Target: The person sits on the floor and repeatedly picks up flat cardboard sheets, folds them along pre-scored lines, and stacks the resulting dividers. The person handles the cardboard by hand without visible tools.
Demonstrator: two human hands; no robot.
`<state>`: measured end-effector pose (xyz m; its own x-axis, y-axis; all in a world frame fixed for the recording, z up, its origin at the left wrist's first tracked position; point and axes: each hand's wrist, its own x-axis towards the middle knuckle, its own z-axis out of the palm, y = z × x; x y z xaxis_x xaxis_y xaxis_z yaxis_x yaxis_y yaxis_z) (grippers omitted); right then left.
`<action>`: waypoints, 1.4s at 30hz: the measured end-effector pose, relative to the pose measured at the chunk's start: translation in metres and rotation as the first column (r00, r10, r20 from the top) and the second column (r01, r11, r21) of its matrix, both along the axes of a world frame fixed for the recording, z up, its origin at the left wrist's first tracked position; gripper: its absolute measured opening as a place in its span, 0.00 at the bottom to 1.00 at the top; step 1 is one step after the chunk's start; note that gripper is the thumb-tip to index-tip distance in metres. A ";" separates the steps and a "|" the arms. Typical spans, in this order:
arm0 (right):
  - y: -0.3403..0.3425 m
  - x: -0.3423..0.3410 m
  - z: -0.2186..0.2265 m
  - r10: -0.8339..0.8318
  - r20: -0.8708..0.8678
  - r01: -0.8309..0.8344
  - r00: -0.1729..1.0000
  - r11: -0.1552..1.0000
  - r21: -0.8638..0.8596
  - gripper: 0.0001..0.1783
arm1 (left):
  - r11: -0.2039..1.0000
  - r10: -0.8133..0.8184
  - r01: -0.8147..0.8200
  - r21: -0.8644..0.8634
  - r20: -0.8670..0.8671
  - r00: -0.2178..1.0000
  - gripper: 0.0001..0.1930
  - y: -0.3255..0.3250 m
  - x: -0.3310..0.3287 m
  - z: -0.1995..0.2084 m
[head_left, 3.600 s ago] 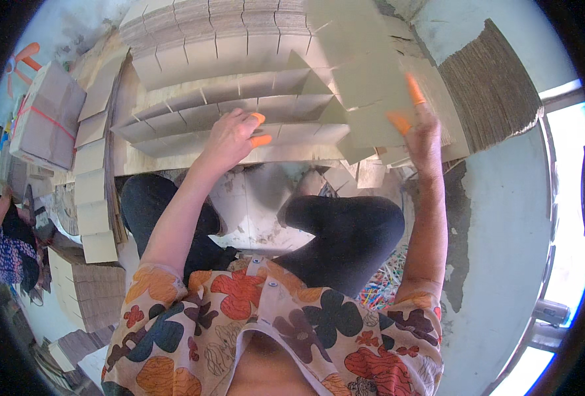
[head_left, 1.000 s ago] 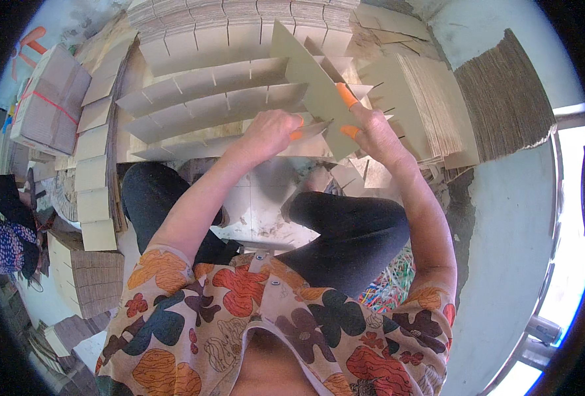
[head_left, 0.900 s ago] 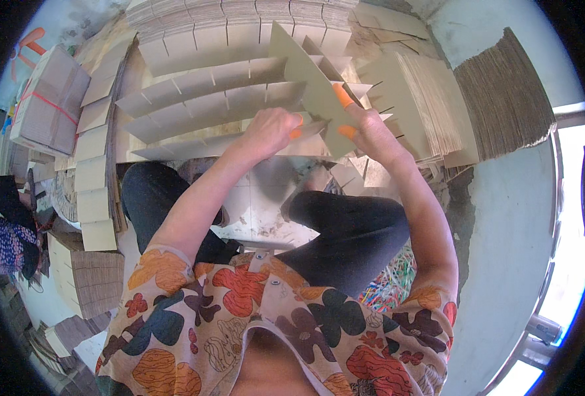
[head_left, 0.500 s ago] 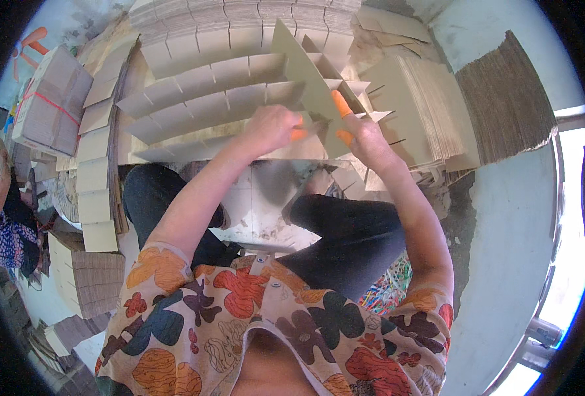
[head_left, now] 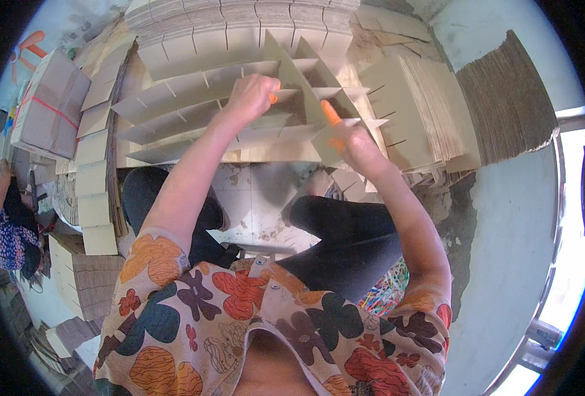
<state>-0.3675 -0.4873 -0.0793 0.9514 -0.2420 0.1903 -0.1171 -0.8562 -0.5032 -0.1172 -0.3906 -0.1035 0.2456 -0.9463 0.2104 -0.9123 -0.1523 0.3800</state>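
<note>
Slotted cardboard divider strips stand on edge on the work surface. Several long strips run left to right, among them a middle strip (head_left: pixel 193 115) and a near strip (head_left: pixel 277 137). A crossing strip (head_left: pixel 297 78) slants through their right ends, with a second crossing strip (head_left: pixel 325 69) to its right. My left hand (head_left: pixel 253 99) is closed at the middle strip, left of the crossing; its fingertips, in orange finger covers, partly hide the grip. My right hand (head_left: pixel 358 148) pinches the near end of the slanting crossing strip, its orange-covered index finger stretched along it.
A tall row of stacked slotted strips (head_left: pixel 240 33) stands at the back. More cardboard stacks are on the right (head_left: pixel 424 112) and far right (head_left: pixel 507 99). Overlapping cardboard pieces (head_left: pixel 96 175) line the left, beside a carton (head_left: pixel 50 105). Another person (head_left: pixel 9 224) is at far left.
My left hand has moved up and left, from the near strip to the middle one. The long strips now sit in the slanting crossing strip, which has shifted slightly left with my right hand.
</note>
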 end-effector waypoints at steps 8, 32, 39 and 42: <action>-0.005 -0.022 -0.001 -0.381 -0.014 0.376 0.924 0.917 -0.130 0.27 | 0.994 0.054 -0.064 -0.090 -0.107 0.993 0.13 0.026 -0.010 0.031; -0.136 -0.144 -0.010 -0.861 0.137 0.854 0.490 0.442 -0.274 0.22 | 0.910 0.123 -0.176 -0.374 -0.160 0.979 0.13 0.106 -0.014 0.032; -0.108 -0.110 0.068 -0.784 0.422 0.889 0.455 0.426 -0.168 0.20 | 0.911 0.105 -0.146 -0.387 -0.125 0.987 0.15 0.113 -0.017 0.024; -0.088 -0.082 0.094 -0.789 0.374 0.804 0.488 0.573 0.159 0.16 | 0.912 0.104 -0.119 -0.394 -0.058 0.993 0.16 0.116 -0.024 0.025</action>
